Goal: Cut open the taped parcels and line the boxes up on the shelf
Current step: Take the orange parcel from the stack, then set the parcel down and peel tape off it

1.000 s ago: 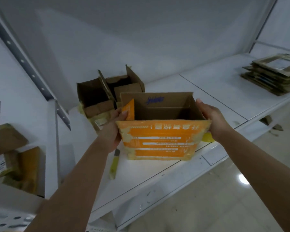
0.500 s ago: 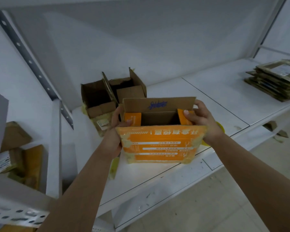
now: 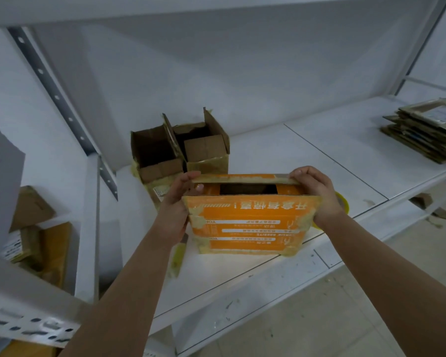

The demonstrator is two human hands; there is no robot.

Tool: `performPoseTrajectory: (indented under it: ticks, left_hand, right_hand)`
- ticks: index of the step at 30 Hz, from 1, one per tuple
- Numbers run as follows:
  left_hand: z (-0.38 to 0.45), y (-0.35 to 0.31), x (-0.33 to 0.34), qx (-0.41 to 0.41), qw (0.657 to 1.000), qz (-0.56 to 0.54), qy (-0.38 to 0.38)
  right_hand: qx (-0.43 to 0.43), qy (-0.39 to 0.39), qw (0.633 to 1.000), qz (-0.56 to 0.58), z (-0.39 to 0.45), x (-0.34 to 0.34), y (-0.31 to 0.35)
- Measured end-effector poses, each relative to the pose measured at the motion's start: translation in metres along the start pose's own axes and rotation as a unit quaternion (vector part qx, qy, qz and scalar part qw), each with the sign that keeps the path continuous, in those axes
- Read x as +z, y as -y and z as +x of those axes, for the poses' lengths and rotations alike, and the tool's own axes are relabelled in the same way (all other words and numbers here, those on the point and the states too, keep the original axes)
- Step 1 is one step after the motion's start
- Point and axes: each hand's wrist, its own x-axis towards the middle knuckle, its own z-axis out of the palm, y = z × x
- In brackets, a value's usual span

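both hands on orange box (shelf)

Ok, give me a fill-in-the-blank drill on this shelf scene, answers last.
1. Both hands grip the far flap of the ___ box.
2. Behind it stand ___ opened brown boxes.
3. The stack of flattened cardboard lies at the shelf's ___ end.
4. The left hand holds the flap's ___ corner.

Answers: orange; two; right; left

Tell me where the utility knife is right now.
In the head view, the utility knife lies on the shelf, partly hidden under the left hand, just left of the orange box.
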Motion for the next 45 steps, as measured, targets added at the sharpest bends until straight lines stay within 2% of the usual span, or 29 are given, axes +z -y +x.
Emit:
performPoseTrajectory:
  ticks: [4,8,9,12,15,17,19,22,24,26,27,30,33,35,38,40,42,45]
  left_hand:
    - [-0.005,-0.008,-0.011,-0.045,0.997,0.023,-0.054]
    - [-0.019,-0.016,-0.004,-0.022,0.991,0.127,0.030]
    - [-0.021,-0.019,0.001,-0.018,0.987,0.154,0.028]
    - [-0.016,-0.023,0.018,-0.033,0.974,0.219,-0.051]
    - [-0.005,-0.025,0.030,-0.022,0.946,0.310,-0.094]
    - [0.002,-0.028,0.037,0.007,0.912,0.400,-0.088]
    - [0.010,-0.037,0.046,0.038,0.859,0.504,-0.076]
    - [0.019,-0.042,0.069,0.113,0.801,0.587,-0.022]
    - [0.024,-0.033,0.081,0.080,0.749,0.657,0.039]
    - [0.025,-0.019,0.084,0.017,0.662,0.743,0.098]
    - [0.026,-0.014,0.083,0.002,0.635,0.764,0.110]
    - [0.028,-0.010,0.080,0.003,0.625,0.772,0.112]
    - [0.028,-0.010,0.080,0.004,0.621,0.776,0.113]
    - [0.027,-0.010,0.081,0.001,0.618,0.778,0.113]
    - [0.027,-0.011,0.081,0.000,0.619,0.778,0.110]
    - [0.026,-0.011,0.081,0.001,0.619,0.778,0.107]
    - [0.026,-0.011,0.082,0.001,0.620,0.777,0.107]
    - [0.026,-0.012,0.081,0.004,0.622,0.776,0.103]
  right_hand:
    - [0.022,0.005,0.999,-0.029,0.003,-0.003,0.001]
    - [0.031,0.001,0.999,-0.025,0.001,-0.002,0.002]
    - [0.033,-0.002,0.999,-0.010,0.000,-0.002,0.004]
    - [0.080,-0.003,0.996,0.029,-0.001,-0.004,0.008]
    - [0.108,0.040,0.991,-0.075,-0.005,-0.007,0.012]
    - [0.076,0.059,0.989,-0.114,-0.008,-0.006,0.010]
    - [0.061,0.052,0.988,-0.129,-0.010,-0.006,0.010]
    - [0.065,0.056,0.988,-0.130,-0.012,-0.005,0.012]
    - [0.065,0.063,0.987,-0.134,-0.012,-0.006,0.013]
    - [0.062,0.074,0.985,-0.146,-0.012,-0.007,0.012]
    - [0.059,0.084,0.983,-0.151,-0.013,-0.008,0.012]
    - [0.018,0.075,0.986,-0.147,-0.011,-0.015,0.008]
    - [-0.001,-0.028,0.983,-0.180,-0.005,-0.036,-0.001]
    - [0.034,-0.051,0.946,-0.318,0.000,-0.056,-0.009]
    - [0.119,0.018,0.825,-0.553,0.003,-0.080,-0.022]
    - [0.151,0.081,0.749,-0.640,0.001,-0.087,-0.031]
    - [0.128,0.108,0.689,-0.705,0.000,-0.091,-0.041]
    - [0.050,0.073,0.611,-0.786,-0.004,-0.090,-0.049]
